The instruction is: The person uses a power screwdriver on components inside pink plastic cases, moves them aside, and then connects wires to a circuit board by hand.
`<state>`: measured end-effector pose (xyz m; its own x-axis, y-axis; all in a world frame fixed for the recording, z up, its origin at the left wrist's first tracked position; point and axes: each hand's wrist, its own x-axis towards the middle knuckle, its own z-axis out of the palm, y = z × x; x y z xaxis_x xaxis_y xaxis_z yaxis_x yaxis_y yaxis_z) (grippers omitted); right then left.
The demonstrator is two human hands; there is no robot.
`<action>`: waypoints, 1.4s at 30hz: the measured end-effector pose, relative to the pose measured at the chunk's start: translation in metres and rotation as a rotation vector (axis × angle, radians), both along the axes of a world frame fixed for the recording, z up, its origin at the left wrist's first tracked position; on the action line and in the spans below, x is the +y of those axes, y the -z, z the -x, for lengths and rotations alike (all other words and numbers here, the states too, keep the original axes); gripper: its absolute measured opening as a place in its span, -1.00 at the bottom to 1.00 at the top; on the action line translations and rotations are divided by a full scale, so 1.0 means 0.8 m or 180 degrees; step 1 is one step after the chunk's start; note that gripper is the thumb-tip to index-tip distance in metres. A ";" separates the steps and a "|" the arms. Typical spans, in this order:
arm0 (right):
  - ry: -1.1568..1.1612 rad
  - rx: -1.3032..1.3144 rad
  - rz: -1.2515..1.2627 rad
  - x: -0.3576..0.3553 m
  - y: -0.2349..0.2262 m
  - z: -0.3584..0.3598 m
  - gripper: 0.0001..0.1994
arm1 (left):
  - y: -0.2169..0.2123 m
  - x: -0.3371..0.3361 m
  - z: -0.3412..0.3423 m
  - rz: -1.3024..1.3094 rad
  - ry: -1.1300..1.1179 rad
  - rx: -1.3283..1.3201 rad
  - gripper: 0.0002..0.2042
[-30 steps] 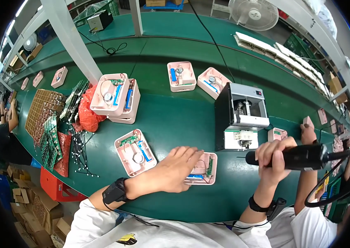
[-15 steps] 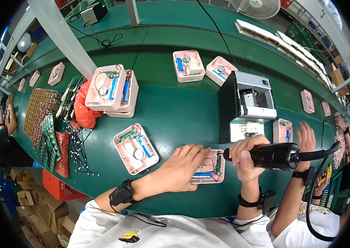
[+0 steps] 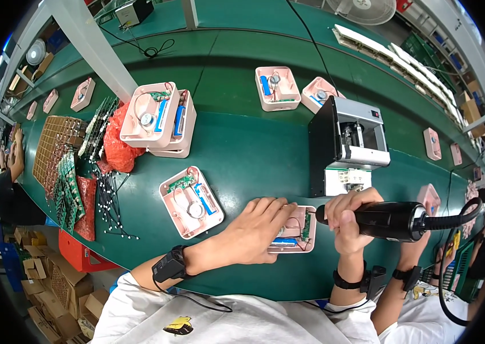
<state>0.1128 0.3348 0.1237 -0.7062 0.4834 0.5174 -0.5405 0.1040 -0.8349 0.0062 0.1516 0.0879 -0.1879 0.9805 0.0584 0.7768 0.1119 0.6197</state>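
My left hand (image 3: 251,232) lies over the left part of a pink plastic housing (image 3: 295,250), thumb at its near edge and fingers across its top. Inside the housing show a blue battery cell (image 3: 283,242), a small green circuit board (image 3: 306,226) and thin wires; the left end is hidden under my hand. My right hand (image 3: 348,221) grips a black electric screwdriver (image 3: 394,221), held nearly level with its tip end at the housing's right side. The bit itself cannot be made out. Another pink housing (image 3: 191,202), with battery and round speaker, sits left of my left hand.
A black and silver screw feeder (image 3: 362,137) stands beyond my right hand. Stacked housings (image 3: 149,117), a red bag (image 3: 120,140), circuit boards (image 3: 67,178) and cables (image 3: 110,198) lie left. Close on the right, a co-worker's arm (image 3: 400,286) reaches in near another housing (image 3: 429,198).
The view has shifted slightly. At right, the co-worker's hand has come nearer, and the housing beside the screw feeder is now farther right. My hands keep nearly the same pose.
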 end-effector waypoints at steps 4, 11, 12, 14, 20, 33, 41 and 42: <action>-0.0153 0.0029 0.0166 0.003 0.003 -0.001 -0.76 | 0.004 -0.001 0.000 -0.0039 -0.0005 0.0022 0.02; -0.0027 -0.0061 0.0275 -0.001 0.011 0.003 -0.76 | 0.005 -0.002 -0.001 -0.0045 -0.0005 0.0061 0.02; -0.0049 -0.0058 0.0282 -0.002 0.011 0.003 -0.76 | 0.005 -0.002 -0.001 -0.0052 -0.0009 0.0067 0.01; -0.0088 -0.0048 0.0299 -0.004 0.011 0.003 -0.76 | 0.006 -0.002 -0.001 -0.0064 -0.0012 0.0082 0.01; -0.0036 -0.0035 0.0100 0.001 0.001 0.000 -0.75 | 0.007 -0.001 -0.002 -0.0092 -0.0045 0.0075 0.00; -0.0108 0.0003 0.0269 0.006 0.004 -0.001 -0.74 | 0.005 0.000 0.001 -0.0084 -0.0010 0.0008 0.00; -0.0008 -0.0138 -0.0094 0.002 0.003 0.005 -0.69 | 0.004 0.000 0.002 -0.0102 0.0002 -0.0023 -0.02; -0.0001 -0.0164 -0.0122 0.002 0.005 0.005 -0.69 | 0.005 0.000 0.002 -0.0114 -0.0002 -0.0021 -0.02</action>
<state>0.1088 0.3364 0.1197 -0.7326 0.4637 0.4983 -0.4969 0.1361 -0.8571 0.0046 0.1515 0.0840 -0.1888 0.9777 0.0924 0.7727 0.0899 0.6284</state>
